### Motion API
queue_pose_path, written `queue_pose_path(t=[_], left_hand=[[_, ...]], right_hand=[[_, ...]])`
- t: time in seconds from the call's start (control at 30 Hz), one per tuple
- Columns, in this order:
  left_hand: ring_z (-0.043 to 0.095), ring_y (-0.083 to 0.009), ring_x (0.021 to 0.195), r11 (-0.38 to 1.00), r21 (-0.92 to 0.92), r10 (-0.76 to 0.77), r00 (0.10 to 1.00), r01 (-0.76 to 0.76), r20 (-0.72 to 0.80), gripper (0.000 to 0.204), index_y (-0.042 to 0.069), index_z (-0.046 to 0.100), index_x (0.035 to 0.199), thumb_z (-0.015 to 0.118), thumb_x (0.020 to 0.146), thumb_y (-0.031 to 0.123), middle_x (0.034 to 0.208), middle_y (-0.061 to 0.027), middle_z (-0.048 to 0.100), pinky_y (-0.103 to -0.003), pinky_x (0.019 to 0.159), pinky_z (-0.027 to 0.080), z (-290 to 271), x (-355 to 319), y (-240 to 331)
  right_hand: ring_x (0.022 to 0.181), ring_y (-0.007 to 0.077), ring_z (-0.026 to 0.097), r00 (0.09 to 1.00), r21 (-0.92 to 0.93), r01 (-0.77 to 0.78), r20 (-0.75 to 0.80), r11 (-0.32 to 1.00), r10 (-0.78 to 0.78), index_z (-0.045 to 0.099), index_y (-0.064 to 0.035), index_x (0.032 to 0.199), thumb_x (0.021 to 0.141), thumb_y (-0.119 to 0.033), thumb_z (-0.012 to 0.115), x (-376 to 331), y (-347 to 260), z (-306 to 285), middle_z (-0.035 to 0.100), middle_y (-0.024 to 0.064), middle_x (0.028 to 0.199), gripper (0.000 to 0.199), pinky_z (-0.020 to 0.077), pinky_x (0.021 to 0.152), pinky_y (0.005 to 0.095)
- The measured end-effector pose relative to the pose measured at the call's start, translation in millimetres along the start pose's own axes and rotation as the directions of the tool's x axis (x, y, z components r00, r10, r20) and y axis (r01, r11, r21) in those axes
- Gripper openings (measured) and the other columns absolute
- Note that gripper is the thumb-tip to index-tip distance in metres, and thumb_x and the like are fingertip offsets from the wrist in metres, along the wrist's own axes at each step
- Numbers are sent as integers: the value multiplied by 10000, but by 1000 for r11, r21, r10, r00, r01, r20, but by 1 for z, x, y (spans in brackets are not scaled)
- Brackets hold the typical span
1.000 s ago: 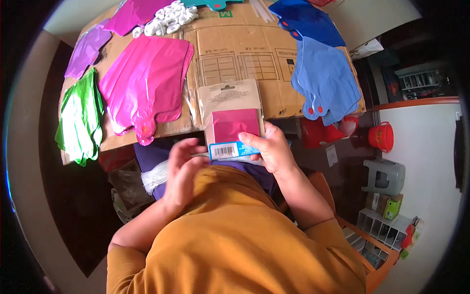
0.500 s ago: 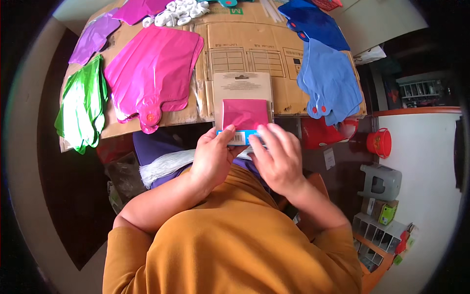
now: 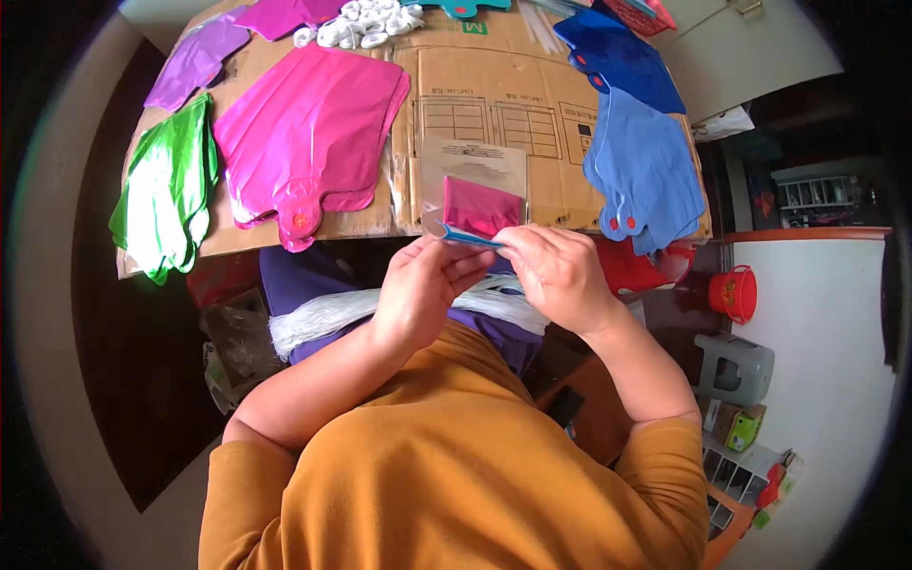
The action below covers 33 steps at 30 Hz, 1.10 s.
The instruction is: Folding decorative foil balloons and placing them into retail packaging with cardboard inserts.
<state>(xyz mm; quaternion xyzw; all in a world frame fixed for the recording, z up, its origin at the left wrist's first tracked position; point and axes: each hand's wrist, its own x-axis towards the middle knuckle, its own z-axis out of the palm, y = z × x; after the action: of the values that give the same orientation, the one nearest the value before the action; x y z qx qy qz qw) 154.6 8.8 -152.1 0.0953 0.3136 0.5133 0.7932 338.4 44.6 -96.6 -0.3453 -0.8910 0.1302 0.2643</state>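
Both hands — left hand (image 3: 423, 285) and right hand (image 3: 556, 275) — pinch the lower edge of a clear packet (image 3: 472, 195) with pink foil inside, held over the cardboard's (image 3: 494, 104) near edge, seemingly opening it — next likely needs a firm pull apart.

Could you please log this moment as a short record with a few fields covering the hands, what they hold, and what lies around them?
left hand: left hand pinches the near edge of the clear packet
right hand: right hand pinches the same edge, beside the left
held thing: flat clear packet with a folded magenta piece inside and a blue strip at the near edge
surface: flattened cardboard
left of packet: pink foil balloon, green foil balloon, purple foil balloon
right of packet: blue foil balloons
lap: white string bundle
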Motion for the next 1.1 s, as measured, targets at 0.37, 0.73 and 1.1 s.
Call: queue_pose_path(t=[0.37, 0.73, 1.1], left_hand=[[634, -257, 1035, 995, -86, 56, 995, -49, 78, 280, -74, 556, 1153, 434, 914, 6, 1134, -165, 633, -357, 972, 485, 10, -15, 1], [628, -218, 1023, 991, 134, 36, 998, -28, -60, 152, -7, 597, 1018, 482, 965, 77, 1053, -110, 652, -374, 935, 495, -16, -11, -3], [653, -158, 850, 953, 272, 168, 982, -137, -93, 211, -52, 615, 1022, 574, 948, 141, 937, -104, 671, -300, 798, 547, -13, -17, -3]], right_hand=[[936, 283, 608, 960, -447, 203, -82, 871, -266, 641, 2, 955, 781, -100, 614, -10, -2, 24, 633, 158, 1024, 203, 492, 819, 386], [916, 271, 554, 793, 193, -419, -398, 887, 461, 591, -26, 1080, 752, -55, 704, -32, -6, 53, 558, 149, 1061, 348, 466, 777, 369], [619, 108, 613, 542, 912, -390, 339, -127, 769, 581, -10, 965, 866, -70, 649, -35, -6, 47, 640, 58, 803, 134, 503, 562, 228]])
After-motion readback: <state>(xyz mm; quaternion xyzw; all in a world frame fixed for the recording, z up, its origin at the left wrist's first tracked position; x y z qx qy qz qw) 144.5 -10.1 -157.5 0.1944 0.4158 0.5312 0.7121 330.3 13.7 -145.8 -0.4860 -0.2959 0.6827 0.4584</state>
